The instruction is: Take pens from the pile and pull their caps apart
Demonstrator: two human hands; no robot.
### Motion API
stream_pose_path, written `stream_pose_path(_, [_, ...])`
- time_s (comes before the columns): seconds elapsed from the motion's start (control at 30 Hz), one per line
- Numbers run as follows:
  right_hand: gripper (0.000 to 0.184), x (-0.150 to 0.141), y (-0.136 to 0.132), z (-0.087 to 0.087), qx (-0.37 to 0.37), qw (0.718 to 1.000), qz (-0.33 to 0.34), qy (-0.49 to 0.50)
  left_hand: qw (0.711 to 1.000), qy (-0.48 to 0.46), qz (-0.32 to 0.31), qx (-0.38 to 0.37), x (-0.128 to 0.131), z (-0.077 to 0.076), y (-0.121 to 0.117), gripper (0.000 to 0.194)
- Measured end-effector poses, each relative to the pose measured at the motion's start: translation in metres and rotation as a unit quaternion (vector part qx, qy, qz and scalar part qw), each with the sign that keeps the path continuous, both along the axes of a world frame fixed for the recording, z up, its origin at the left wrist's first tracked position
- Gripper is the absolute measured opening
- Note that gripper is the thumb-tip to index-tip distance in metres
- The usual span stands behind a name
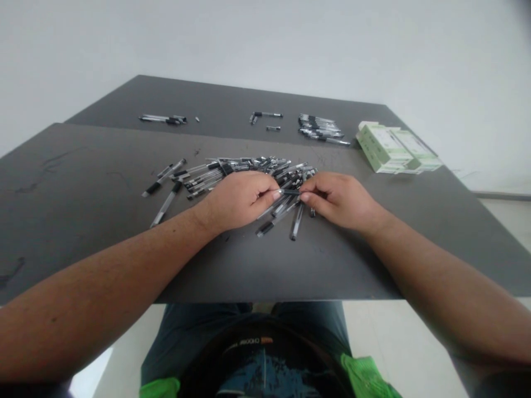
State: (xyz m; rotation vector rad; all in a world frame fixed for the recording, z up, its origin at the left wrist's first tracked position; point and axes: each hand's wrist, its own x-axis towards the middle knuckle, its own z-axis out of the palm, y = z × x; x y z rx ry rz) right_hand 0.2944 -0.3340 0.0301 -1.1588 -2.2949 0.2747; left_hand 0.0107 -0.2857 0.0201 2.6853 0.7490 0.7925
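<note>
Both hands meet over a heap of pens (207, 178) on the grey table. Between them, held level, is a pen (289, 192) with a dark middle part. My left hand (244, 199) pinches its left end between thumb and forefinger. Its right end is in the closed fingers of my right hand (338, 199). My fingers hide both ends of this pen. Just below the hands, a few loose pens (297, 221) stick out of the heap toward me.
Farther back on the table (103, 221) lie a small bunch of pens (162, 119), a single pen (269, 115) with short parts near it, and a row of pens (319, 128). Green and white boxes (384, 148) stand at the right. A white wall rises behind.
</note>
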Motion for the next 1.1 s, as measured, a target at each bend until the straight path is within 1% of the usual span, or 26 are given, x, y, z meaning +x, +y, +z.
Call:
stream_pose_path(0.07, [0.021, 0.0004, 0.0007, -0.0012, -0.005, 1.0, 0.012, -0.002, 1.0, -0.001, 0.0, -0.003, -0.0005, 0.0001, 0.0, 0.033])
stream_pose_path(0.1, [0.02, 0.0004, 0.0006, -0.0018, -0.012, 1.0, 0.012, 0.001, 1.0, 0.0, 0.0, -0.005, -0.0007, 0.0002, 0.0, 0.032])
stream_pose_path(0.23, [0.012, -0.0004, -0.0014, -0.0039, -0.046, 0.999, -0.003, 0.022, 1.0, -0.003, -0.004, -0.006, -0.0018, -0.0002, -0.0003, 0.03])
stream_pose_path(0.3, [0.011, -0.0007, -0.0021, -0.0043, -0.04, 0.999, -0.009, 0.023, 1.0, -0.003, -0.003, -0.005, -0.002, -0.0005, -0.0005, 0.029])
stream_pose_path(0.4, [0.004, -0.0002, -0.0012, -0.0048, -0.006, 1.0, 0.003, 0.009, 1.0, -0.004, -0.006, -0.001, -0.0018, -0.0012, -0.0004, 0.029])
stream_pose_path(0.47, [0.012, 0.0006, 0.0001, -0.0052, 0.008, 1.0, 0.018, 0.003, 1.0, -0.015, -0.01, 0.005, -0.0014, -0.0023, 0.0002, 0.03])
stream_pose_path(0.53, [0.017, 0.001, 0.0007, -0.0056, 0.008, 1.0, 0.026, 0.002, 1.0, -0.026, -0.013, 0.01, -0.0013, -0.0039, 0.001, 0.03])
stream_pose_path(0.7, [0.013, 0.0001, -0.0015, -0.0054, -0.031, 0.999, -0.002, 0.025, 0.999, -0.033, -0.014, 0.014, -0.0013, -0.0064, 0.0025, 0.028])
stream_pose_path(0.77, [0.011, -0.0002, -0.002, -0.0051, -0.032, 0.999, -0.011, 0.029, 0.999, -0.033, -0.013, 0.013, -0.0012, -0.0062, 0.0027, 0.027])
stream_pose_path(0.83, [0.007, -0.0001, -0.0013, -0.0049, -0.02, 1.0, -0.007, 0.02, 0.999, -0.033, -0.012, 0.013, -0.001, -0.0058, 0.0028, 0.027])
stream_pose_path(0.87, [0.008, 0.0001, -0.0007, -0.0049, -0.014, 1.0, -0.001, 0.014, 0.999, -0.032, -0.012, 0.013, -0.0008, -0.0056, 0.0028, 0.028])
stream_pose_path(1.0, [0.021, 0.0012, 0.0014, -0.0056, -0.007, 1.0, 0.022, 0.001, 0.999, -0.033, -0.014, 0.013, -0.0008, -0.0055, 0.0024, 0.028])
stream_pose_path(1.1, [0.017, 0.0015, 0.0009, -0.0062, -0.019, 1.0, 0.015, 0.015, 0.999, -0.033, -0.014, 0.018, -0.0012, -0.0061, 0.002, 0.028])
